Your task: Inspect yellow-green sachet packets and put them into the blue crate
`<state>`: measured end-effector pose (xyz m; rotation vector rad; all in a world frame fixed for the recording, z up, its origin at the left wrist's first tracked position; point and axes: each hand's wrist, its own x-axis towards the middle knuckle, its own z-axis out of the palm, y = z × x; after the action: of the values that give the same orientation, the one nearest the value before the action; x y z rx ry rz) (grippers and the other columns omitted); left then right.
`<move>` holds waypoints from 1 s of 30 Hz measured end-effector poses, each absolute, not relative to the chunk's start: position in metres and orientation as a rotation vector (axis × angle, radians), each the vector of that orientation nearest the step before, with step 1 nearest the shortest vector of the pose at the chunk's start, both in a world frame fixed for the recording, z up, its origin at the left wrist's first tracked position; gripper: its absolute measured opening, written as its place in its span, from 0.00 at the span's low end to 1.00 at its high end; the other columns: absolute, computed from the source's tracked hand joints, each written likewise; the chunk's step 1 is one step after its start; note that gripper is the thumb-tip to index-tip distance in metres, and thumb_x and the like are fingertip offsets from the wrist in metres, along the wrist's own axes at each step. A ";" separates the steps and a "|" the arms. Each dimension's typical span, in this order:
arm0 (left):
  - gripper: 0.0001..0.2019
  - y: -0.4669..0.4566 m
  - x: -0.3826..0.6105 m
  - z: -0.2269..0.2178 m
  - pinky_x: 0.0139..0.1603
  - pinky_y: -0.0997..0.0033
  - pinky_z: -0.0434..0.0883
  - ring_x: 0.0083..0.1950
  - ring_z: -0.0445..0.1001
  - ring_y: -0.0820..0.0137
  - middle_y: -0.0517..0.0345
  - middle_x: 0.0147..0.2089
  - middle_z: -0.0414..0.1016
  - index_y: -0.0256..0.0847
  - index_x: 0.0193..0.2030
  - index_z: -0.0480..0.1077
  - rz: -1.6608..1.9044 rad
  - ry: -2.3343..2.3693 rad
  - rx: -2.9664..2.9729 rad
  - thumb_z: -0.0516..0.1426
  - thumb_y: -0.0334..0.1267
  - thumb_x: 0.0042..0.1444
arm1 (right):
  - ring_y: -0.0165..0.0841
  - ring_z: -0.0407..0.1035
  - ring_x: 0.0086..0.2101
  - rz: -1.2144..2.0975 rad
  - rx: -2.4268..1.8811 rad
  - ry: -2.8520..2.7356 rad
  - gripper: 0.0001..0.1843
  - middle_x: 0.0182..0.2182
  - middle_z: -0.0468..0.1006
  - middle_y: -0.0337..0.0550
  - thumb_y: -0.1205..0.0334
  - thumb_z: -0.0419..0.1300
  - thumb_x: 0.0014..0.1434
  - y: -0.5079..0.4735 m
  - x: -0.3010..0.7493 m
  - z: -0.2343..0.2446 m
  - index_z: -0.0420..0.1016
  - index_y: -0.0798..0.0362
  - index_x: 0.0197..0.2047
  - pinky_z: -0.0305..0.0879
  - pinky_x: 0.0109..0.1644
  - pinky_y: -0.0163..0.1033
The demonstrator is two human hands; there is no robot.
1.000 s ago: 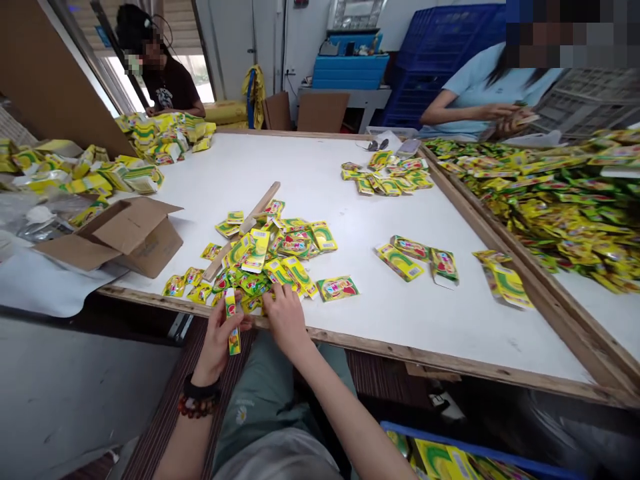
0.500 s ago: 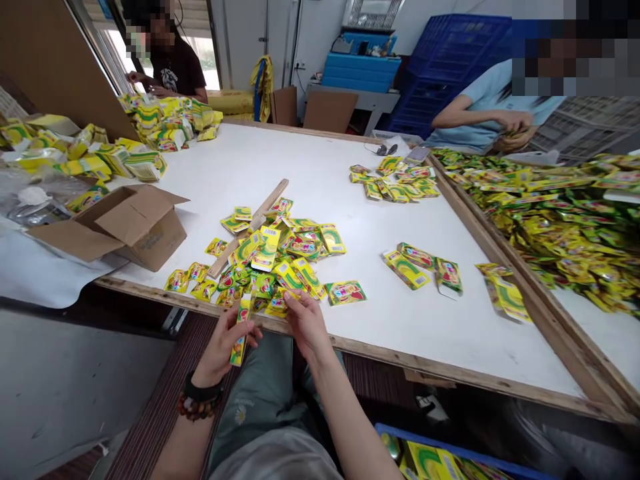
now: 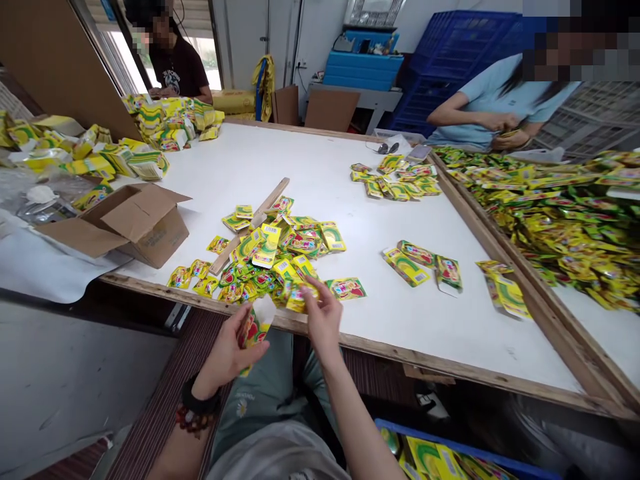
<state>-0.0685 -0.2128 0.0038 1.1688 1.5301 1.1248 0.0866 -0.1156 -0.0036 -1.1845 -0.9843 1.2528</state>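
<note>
In my left hand [image 3: 225, 353] is a small yellow-green candy box [image 3: 258, 325] with a white end flap standing up, held over the table's front edge. My right hand [image 3: 325, 323] pinches a yellow candy packet [image 3: 297, 299] at the near side of the pile; the packet is slightly blurred. Shiny small candy packets [image 3: 245, 288] and flat candy boxes [image 3: 306, 244] lie heaped just beyond both hands. A wooden strip [image 3: 273, 193] runs through the heap. To the right of my right hand lies one flat box [image 3: 349, 289].
An open cardboard carton [image 3: 163, 237] stands at the left, before piled yellow boxes [image 3: 147, 163]. Several flat boxes [image 3: 410, 267] lie to the right. A wooden divider [image 3: 505, 270] borders a large packet heap [image 3: 565, 220]. Co-workers [image 3: 183, 70] [image 3: 493, 100] are at the far side. A blue crate [image 3: 450, 437] sits below.
My left hand has turned the box, so its broad face and white flap show. My right hand has moved right and slightly up with the yellow packet.
</note>
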 end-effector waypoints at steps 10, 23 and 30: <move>0.30 -0.189 -0.041 0.013 0.50 0.63 0.73 0.50 0.75 0.62 0.53 0.52 0.75 0.45 0.58 0.64 1.038 1.715 1.769 0.63 0.35 0.46 | 0.35 0.71 0.40 0.737 -0.905 -1.507 0.07 0.35 0.77 0.42 0.64 0.55 0.63 -0.134 0.110 0.032 0.74 0.49 0.39 0.67 0.44 0.41; 0.30 -0.189 -0.029 0.008 0.48 0.62 0.73 0.49 0.76 0.60 0.52 0.50 0.76 0.45 0.58 0.63 0.987 1.735 1.927 0.59 0.30 0.45 | 0.37 0.70 0.37 0.591 -1.134 -2.240 0.12 0.37 0.73 0.47 0.71 0.49 0.64 -0.128 0.119 0.045 0.73 0.52 0.42 0.67 0.40 0.40; 0.28 -0.186 -0.027 -0.013 0.51 0.60 0.73 0.51 0.76 0.60 0.50 0.51 0.76 0.40 0.54 0.65 1.230 1.693 1.761 0.60 0.32 0.43 | 0.38 0.69 0.40 0.317 -0.960 -2.224 0.18 0.39 0.76 0.47 0.69 0.49 0.66 -0.142 0.104 0.030 0.67 0.51 0.57 0.66 0.44 0.41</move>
<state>-0.0268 -0.1865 -0.0131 1.7608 1.6926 1.2298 0.1042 -0.1415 0.0299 -0.9597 -2.2238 0.3168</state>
